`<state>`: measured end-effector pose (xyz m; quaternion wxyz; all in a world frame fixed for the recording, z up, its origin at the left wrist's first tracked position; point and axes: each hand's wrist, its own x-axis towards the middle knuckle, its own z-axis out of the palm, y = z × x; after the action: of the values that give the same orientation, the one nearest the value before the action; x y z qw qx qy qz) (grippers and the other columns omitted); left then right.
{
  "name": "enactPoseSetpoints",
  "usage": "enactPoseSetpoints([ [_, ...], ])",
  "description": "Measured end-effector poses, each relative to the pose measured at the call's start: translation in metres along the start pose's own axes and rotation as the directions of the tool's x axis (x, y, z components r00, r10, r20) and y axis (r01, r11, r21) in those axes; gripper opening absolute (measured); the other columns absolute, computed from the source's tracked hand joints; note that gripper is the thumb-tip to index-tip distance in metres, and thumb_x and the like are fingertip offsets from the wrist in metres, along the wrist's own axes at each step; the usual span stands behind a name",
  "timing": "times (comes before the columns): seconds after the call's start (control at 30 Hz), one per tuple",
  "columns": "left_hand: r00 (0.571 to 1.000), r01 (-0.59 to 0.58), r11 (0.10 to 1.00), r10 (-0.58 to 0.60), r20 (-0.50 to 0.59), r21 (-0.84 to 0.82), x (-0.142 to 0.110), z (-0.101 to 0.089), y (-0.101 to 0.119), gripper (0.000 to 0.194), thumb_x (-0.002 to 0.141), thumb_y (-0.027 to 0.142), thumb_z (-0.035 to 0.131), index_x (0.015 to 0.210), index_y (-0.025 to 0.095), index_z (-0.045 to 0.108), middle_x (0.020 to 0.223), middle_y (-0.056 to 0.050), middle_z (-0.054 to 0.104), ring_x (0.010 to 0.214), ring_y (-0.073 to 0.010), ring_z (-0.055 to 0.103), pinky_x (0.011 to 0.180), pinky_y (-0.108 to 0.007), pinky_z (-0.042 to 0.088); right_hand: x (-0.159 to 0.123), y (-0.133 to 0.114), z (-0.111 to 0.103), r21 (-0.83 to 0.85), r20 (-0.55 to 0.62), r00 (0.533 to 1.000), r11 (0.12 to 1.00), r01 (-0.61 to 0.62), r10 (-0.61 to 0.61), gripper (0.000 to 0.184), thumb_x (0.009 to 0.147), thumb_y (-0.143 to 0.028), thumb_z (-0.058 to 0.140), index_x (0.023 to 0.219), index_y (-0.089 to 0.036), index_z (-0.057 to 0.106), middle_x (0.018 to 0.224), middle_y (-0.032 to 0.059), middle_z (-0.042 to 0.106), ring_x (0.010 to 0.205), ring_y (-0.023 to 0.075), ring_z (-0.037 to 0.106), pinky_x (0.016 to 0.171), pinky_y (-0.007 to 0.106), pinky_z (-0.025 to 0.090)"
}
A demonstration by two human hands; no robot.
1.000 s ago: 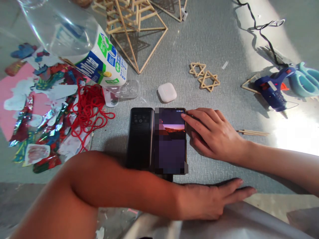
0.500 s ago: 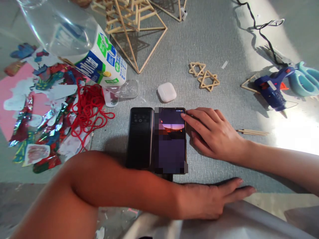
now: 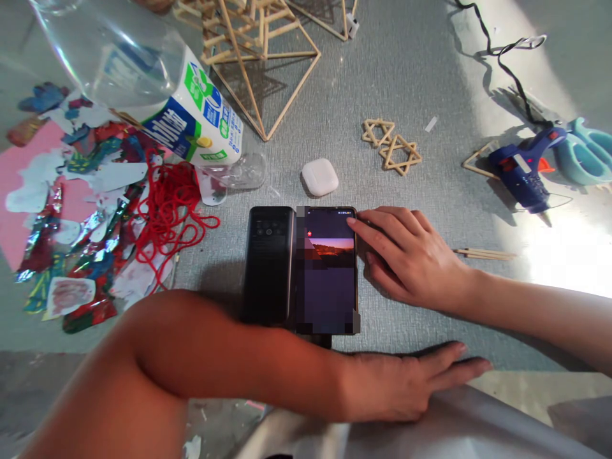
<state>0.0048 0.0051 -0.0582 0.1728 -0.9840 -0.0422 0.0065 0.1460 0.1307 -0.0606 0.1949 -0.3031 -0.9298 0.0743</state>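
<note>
My right hand [image 3: 414, 258] rests on the grey tabletop with its fingers stretched out. Its index fingertip touches the upper right edge of a lit phone [image 3: 329, 293], which lies face up and shows a sunset landscape. Against that phone's left side lies a second, dark phone [image 3: 268, 274] with its camera side up. My left forearm crosses below both phones and hides their lower surroundings. Lying at the table's front edge, my left hand [image 3: 399, 386] is palm down with two fingers extended and holds nothing. A white earbud case [image 3: 320, 177] sits just above the phones.
To the left are a large plastic bottle [image 3: 191, 121], red cord [image 3: 167, 210] and painted scraps [image 3: 71, 296]. Wooden stick frames [image 3: 265, 95] stand behind. Two small stick stars [image 3: 400, 155], a blue glue gun [image 3: 521, 175], scissors [image 3: 583, 153] and loose sticks [image 3: 485, 254] lie right.
The landscape picture on the phone screen looks different, with more of the hillside showing. Both hands and the objects on the table stay where they were.
</note>
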Motion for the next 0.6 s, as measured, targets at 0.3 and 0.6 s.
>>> enactPoseSetpoints([
  [0.3,1.000,0.003,0.999,-0.002,-0.016,0.053,0.0018,-0.0002,0.0063,0.051,0.094,0.035,0.035,0.061,0.037,0.073,0.175,0.017,0.049,0.170,-0.0119,0.032,0.142,-0.043,0.027,0.0004,-0.0001,0.0004,-0.008,-0.007,1.000,1.000,0.006,-0.006,0.055,0.105,-0.022,0.055,0.158,-0.008,0.054,0.147,0.0220,0.069,0.129,0.0374,0.066,0.097,0.055,0.060],
  [0.6,0.999,-0.051,0.992,0.050,0.015,0.112,0.0018,0.0011,0.0030,0.054,0.093,0.030,0.030,0.054,0.034,0.067,0.178,0.013,0.046,0.172,-0.0153,0.028,0.142,-0.047,0.026,0.0003,-0.0005,0.0005,-0.010,-0.005,1.000,1.000,-0.004,0.004,0.056,0.105,-0.022,0.054,0.160,-0.012,0.051,0.147,0.0210,0.069,0.130,0.0364,0.066,0.096,0.054,0.059],
])
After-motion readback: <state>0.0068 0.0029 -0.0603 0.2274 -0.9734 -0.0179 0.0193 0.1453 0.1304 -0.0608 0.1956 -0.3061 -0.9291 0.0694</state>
